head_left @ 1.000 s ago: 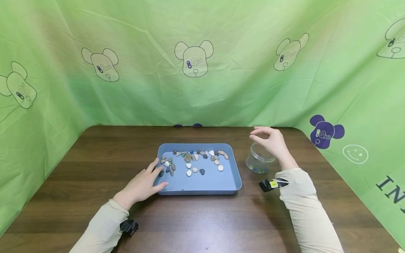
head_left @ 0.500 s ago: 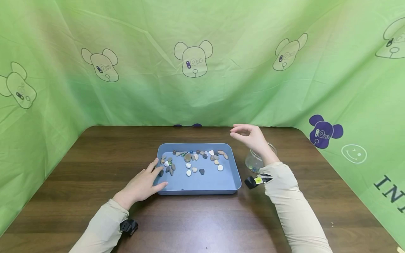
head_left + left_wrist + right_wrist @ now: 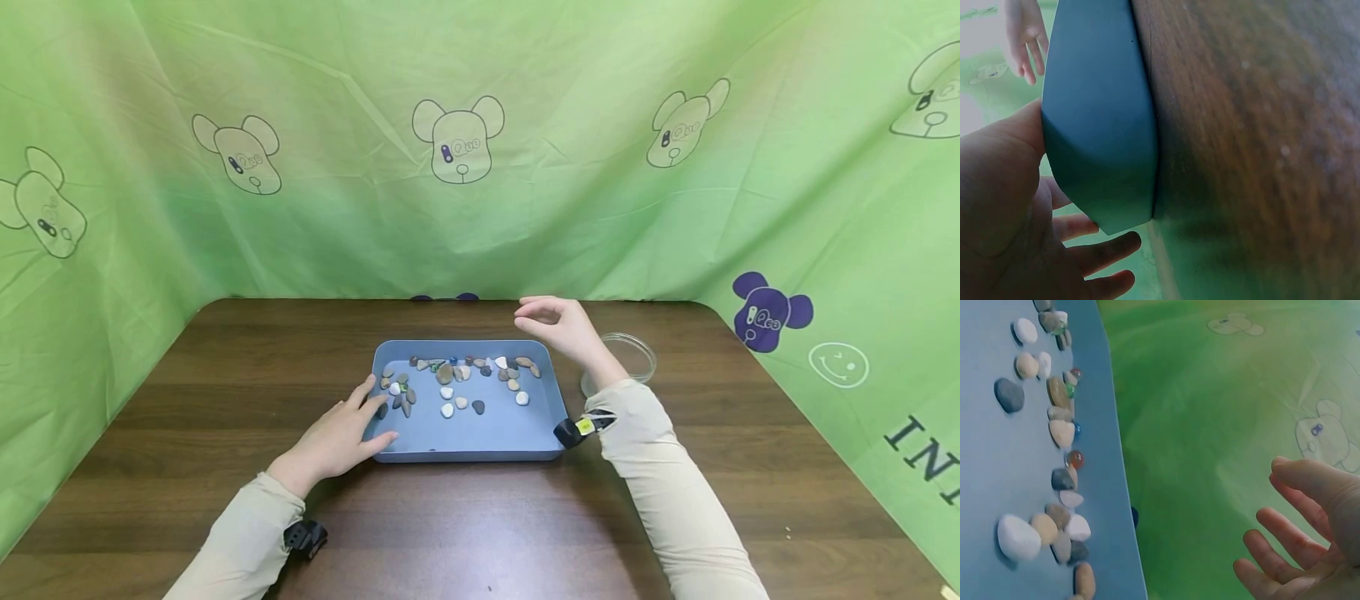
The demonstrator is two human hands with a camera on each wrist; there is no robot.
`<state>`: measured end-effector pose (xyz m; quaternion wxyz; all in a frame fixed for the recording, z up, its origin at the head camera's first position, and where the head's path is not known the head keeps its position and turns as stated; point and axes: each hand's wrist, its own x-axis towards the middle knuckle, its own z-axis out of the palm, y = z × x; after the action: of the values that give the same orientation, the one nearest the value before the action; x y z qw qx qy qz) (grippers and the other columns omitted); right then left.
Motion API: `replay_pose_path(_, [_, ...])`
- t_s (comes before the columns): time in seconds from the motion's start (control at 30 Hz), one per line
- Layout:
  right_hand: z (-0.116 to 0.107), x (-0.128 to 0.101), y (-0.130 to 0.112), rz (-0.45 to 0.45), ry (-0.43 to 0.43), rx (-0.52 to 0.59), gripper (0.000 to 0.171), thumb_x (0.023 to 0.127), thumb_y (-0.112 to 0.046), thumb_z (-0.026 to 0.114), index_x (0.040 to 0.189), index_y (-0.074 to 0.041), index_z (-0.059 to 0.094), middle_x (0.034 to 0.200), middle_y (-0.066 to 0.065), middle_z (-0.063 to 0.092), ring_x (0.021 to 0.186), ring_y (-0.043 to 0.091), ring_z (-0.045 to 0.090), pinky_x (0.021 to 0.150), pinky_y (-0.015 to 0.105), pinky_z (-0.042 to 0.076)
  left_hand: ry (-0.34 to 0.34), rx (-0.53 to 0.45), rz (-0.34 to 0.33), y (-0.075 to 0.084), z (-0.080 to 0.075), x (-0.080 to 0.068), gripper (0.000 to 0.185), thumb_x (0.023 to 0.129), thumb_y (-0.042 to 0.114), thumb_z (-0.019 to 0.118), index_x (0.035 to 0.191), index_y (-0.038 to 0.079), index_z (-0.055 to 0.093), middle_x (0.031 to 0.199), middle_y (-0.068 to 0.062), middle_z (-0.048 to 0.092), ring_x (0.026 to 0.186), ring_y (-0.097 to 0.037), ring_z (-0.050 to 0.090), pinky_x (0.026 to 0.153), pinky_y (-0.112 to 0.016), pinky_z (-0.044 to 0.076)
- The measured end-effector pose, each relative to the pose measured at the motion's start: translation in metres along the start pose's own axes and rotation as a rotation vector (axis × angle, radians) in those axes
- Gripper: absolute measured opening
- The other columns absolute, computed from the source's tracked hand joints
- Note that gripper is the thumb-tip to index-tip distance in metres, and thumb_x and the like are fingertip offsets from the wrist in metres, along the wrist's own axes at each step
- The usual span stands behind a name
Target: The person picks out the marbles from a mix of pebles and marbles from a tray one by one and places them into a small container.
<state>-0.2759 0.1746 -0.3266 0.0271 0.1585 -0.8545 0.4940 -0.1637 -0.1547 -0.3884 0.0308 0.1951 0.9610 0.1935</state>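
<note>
Head view shows our left hand [image 3: 337, 437] resting spread on the blue tray's [image 3: 465, 455] near-left corner, our empty right hand [image 3: 558, 325] loosely curled above its far-right pebbles [image 3: 517, 367], which look small, hard, smooth and likely slippery, best pinched at the sides

blue tray [image 3: 558, 417]; white, tan, grey pebbles [image 3: 461, 383]; dark brown wood-grain table [image 3: 225, 375]; green bear-print cloth [image 3: 457, 150]
</note>
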Motion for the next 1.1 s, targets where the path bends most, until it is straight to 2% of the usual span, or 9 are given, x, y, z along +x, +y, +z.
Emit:
replay_pose_path(0.27, [0.016, 0.009, 0.001, -0.010, -0.053, 0.032, 0.027, 0.086, -0.012, 0.066, 0.105, 0.007, 0.066, 0.131, 0.019, 0.056, 0.116, 0.033, 0.058, 0.095, 0.040, 0.050, -0.004, 0.003, -0.007, 0.000, 0.000, 0.000, 0.061, 0.092, 0.040, 0.055, 0.137, 0.001, 0.044, 0.152, -0.025, 0.022, 0.124, -0.042, 0.048, 0.106, -0.058, 0.033])
replay_pose_path(0.6, [0.035, 0.020, 0.009, -0.023, -0.086, 0.021, 0.025, 0.084, -0.010, 0.068, 0.102, 0.007, 0.067, 0.128, 0.021, 0.057, 0.115, 0.034, 0.059, 0.098, 0.043, 0.048, -0.001, 0.000, -0.004, 0.001, 0.000, 0.000, 0.060, 0.091, 0.039, 0.055, 0.136, 0.001, 0.044, 0.152, -0.025, 0.023, 0.125, -0.041, 0.047, 0.106, -0.058, 0.033])
replay_pose_path(1.1, [0.053, 0.026, 0.023, -0.015, -0.124, -0.075, 0.021, 0.085, -0.013, 0.067, 0.099, 0.001, 0.069, 0.130, 0.022, 0.056, 0.122, 0.034, 0.053, 0.100, 0.044, 0.046, -0.015, -0.006, -0.013, 0.003, -0.004, -0.001, 0.061, 0.092, 0.038, 0.055, 0.138, 0.001, 0.043, 0.152, -0.025, 0.022, 0.126, -0.042, 0.047, 0.107, -0.058, 0.032])
